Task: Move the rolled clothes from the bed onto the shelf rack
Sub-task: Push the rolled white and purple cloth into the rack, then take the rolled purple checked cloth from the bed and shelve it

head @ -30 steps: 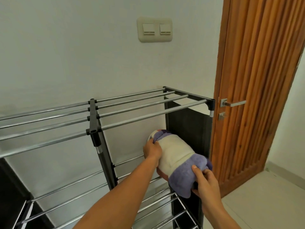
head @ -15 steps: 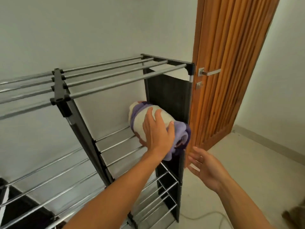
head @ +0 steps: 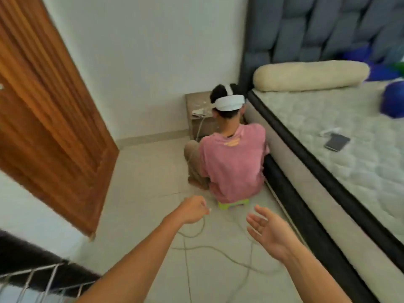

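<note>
Both my hands hang empty over the floor. My left hand [head: 193,209] is loosely curled with its back toward me; my right hand [head: 267,231] is spread, palm up. Only a corner of the shelf rack [head: 32,278] shows at the bottom left, behind my left arm. The bed [head: 328,154] fills the right side. A blurred blue bundle [head: 393,101], likely rolled clothing, lies on it at the far right, with more blue cloth [head: 360,55] by the headboard. The white and purple roll is out of view.
A person in a pink shirt [head: 231,158] sits on a green stool [head: 234,203] beside the bed, facing away. Cables [head: 218,252] loop across the floor tiles. A cream bolster [head: 310,75] and a phone [head: 337,142] lie on the mattress. The wooden door [head: 50,119] stands at left.
Both hands have left the white and purple roll, which stayed on the rack. My view has swung right from the rack to the floor and bed.
</note>
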### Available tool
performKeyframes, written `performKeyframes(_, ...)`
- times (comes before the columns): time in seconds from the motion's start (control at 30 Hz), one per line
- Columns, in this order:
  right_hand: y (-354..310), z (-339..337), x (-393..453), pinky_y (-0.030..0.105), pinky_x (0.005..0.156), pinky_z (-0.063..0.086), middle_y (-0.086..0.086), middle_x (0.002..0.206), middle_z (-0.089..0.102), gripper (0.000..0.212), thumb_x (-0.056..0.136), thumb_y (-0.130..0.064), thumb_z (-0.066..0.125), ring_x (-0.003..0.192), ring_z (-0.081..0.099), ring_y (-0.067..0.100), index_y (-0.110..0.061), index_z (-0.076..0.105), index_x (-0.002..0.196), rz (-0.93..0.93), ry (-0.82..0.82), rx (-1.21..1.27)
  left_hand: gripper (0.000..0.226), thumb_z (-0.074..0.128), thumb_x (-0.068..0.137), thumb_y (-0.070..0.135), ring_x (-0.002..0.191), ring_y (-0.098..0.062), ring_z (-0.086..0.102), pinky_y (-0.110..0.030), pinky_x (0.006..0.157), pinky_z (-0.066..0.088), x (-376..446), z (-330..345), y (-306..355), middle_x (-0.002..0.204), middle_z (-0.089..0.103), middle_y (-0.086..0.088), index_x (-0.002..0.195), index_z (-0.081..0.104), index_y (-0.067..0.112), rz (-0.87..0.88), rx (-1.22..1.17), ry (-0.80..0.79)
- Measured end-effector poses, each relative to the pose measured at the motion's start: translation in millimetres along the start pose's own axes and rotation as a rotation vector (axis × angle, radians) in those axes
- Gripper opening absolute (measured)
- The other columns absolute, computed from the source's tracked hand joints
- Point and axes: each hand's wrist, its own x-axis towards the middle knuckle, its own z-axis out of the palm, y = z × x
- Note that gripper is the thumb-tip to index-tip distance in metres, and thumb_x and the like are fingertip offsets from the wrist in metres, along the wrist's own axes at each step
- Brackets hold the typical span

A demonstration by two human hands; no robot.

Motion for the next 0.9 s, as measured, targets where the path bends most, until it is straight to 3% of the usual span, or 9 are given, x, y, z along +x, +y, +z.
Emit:
performKeyframes(0.1,-20,-131,-35,0.03,0.07,0.047,0.01,0.097,0.057,0.009,0.095,-0.019,0.052,0.084,0.056,0.018,-0.013,0.059,0.095,-0.068,0.178,0.192,0.011,0.062,0.09,0.021,0.08,-0.016,0.053,-0.027,0.068,0.04,20,88,95,0.077,0.057,-0.006,0.08,0.06,0.016,0.153,0.001,-0.122)
performKeyframes(0.23,-33,-289,-93,0.035,0.086,0.047,0.012,0.109,0.057,0.023,0.096,-0.021,0.052,0.1,0.057,0.022,-0.013,0.056,0.118,-0.175,0.417,0.428,0.013,0.06,0.092,0.022,0.075,-0.017,0.057,-0.025,0.065,0.043,24,201,229,0.077,0.058,-0.002,0.082,0.06,0.014,0.305,-0.011,-0.289)
performKeyframes(0.33,-42,-377,-142,0.037,0.094,0.042,0.014,0.108,0.057,0.028,0.097,-0.02,0.05,0.105,0.054,0.025,-0.012,0.054,0.123,-0.262,0.584,0.601,0.016,0.062,0.09,0.024,0.073,-0.016,0.06,-0.033,0.076,0.054,16,276,319,0.075,0.062,0.0,0.075,0.06,0.021,0.422,0.026,-0.413)
performKeyframes(0.4,-45,-424,-165,0.037,0.095,0.04,0.016,0.116,0.055,0.032,0.098,-0.02,0.049,0.107,0.053,0.026,-0.01,0.053,0.128,-0.313,0.649,0.716,0.011,0.062,0.09,0.027,0.08,-0.017,0.063,-0.033,0.082,0.055,7,315,374,0.082,0.064,-0.001,0.082,0.062,0.02,0.508,0.071,-0.491)
performKeyframes(0.5,-53,-474,-183,0.036,0.091,0.042,0.014,0.103,0.057,0.039,0.098,-0.02,0.048,0.091,0.056,0.023,-0.006,0.049,0.135,-0.36,0.707,0.873,0.013,0.059,0.092,0.031,0.086,-0.016,0.061,-0.029,0.079,0.049,4,360,446,0.089,0.063,0.0,0.094,0.062,0.018,0.607,0.126,-0.565)
performKeyframes(0.63,-79,-512,-177,0.035,0.092,0.04,0.02,0.124,0.052,0.032,0.097,-0.017,0.049,0.094,0.056,0.024,-0.007,0.051,0.128,-0.422,0.73,0.926,0.018,0.059,0.092,0.028,0.086,-0.018,0.059,-0.028,0.074,0.048,19,400,534,0.086,0.059,0.0,0.101,0.062,0.012,0.705,0.115,-0.573)
performKeyframes(0.7,-102,-533,-164,0.036,0.092,0.04,0.019,0.115,0.055,0.033,0.097,-0.015,0.049,0.088,0.055,0.022,-0.007,0.051,0.128,-0.471,0.738,0.926,0.02,0.06,0.092,0.026,0.086,-0.017,0.058,-0.021,0.065,0.046,35,421,582,0.088,0.059,0.001,0.104,0.062,0.011,0.751,0.117,-0.544)
performKeyframes(0.77,-127,-552,-147,0.038,0.095,0.042,0.017,0.105,0.057,0.038,0.096,-0.015,0.051,0.096,0.056,0.026,-0.005,0.049,0.133,-0.483,0.756,0.9,0.022,0.061,0.091,0.025,0.087,-0.017,0.056,-0.023,0.069,0.043,49,438,629,0.089,0.059,0.0,0.106,0.062,0.009,0.803,0.112,-0.515)
performKeyframes(0.9,-167,-582,-109,0.041,0.097,0.045,0.028,0.131,0.051,0.055,0.094,-0.03,0.055,0.118,0.054,0.036,-0.011,0.039,0.143,-0.333,0.755,0.795,0.026,0.063,0.089,0.024,0.096,-0.025,0.061,-0.03,0.083,0.045,84,475,709,0.094,0.06,-0.004,0.109,0.061,0.008,0.848,0.186,-0.534)
